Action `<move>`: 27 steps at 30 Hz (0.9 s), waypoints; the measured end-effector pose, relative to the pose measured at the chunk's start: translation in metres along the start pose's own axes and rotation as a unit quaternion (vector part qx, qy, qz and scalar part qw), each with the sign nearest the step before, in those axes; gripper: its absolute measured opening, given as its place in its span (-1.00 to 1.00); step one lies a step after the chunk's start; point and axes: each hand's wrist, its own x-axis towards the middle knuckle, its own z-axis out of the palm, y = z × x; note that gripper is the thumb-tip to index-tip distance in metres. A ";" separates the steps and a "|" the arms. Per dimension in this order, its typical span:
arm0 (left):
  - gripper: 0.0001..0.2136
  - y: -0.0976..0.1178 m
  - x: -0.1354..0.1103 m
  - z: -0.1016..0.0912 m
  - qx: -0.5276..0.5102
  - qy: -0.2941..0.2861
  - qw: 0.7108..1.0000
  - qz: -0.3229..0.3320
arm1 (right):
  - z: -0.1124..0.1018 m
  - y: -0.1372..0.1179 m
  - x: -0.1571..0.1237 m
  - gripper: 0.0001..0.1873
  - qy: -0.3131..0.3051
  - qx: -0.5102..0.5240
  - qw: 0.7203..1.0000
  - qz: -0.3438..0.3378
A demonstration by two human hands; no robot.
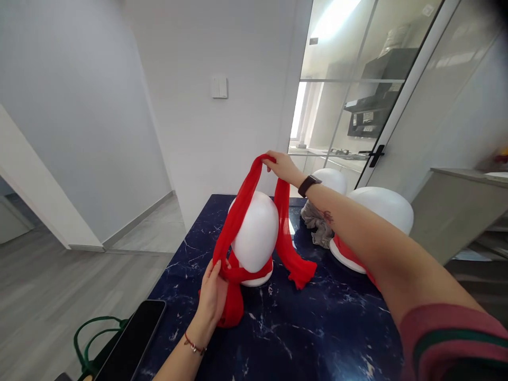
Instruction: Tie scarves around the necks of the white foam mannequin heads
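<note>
A white foam mannequin head (256, 230) stands on a dark blue marbled table (301, 328). A red scarf (238, 211) is looped round its neck and drawn up over its top. My right hand (278, 165) pinches the scarf above the head and holds it up, with one end hanging down to the table on the right. My left hand (212, 296) is closed on the lower part of the scarf at the left of the head's base.
Two more white foam heads (381, 206) stand at the right behind my right arm, with a grey cloth (317, 225) between them. A black phone (133, 338) lies at the table's left edge beside a green-handled bag (89, 344). A glass door is behind.
</note>
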 end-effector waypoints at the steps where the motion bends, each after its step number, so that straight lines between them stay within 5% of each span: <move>1: -0.88 0.002 0.006 0.001 -0.003 0.013 1.000 -0.006 | 0.007 0.009 -0.001 -0.82 -0.009 -0.007 1.000 0.027; 10: -0.95 -0.003 0.054 0.002 0.002 0.026 0.995 -0.100 | 0.037 0.069 -0.048 -0.77 -0.105 0.008 0.971 0.215; 13: -0.89 -0.006 0.053 -0.001 0.030 0.017 0.993 -0.116 | 0.035 0.079 -0.069 -0.79 -0.110 0.024 0.962 0.248; 18: -0.53 -0.013 0.046 -0.007 0.121 0.010 0.990 -0.078 | 0.010 0.084 -0.111 -0.75 -0.083 0.071 0.946 0.306; 23: -0.45 -0.022 0.046 -0.011 0.152 0.005 0.987 -0.042 | -0.021 0.072 -0.164 -0.77 -0.012 0.251 0.883 0.397; 27: -0.49 -0.026 0.045 -0.015 0.165 -0.019 0.985 -0.041 | -0.038 0.057 -0.209 -0.68 -0.014 0.379 0.819 0.431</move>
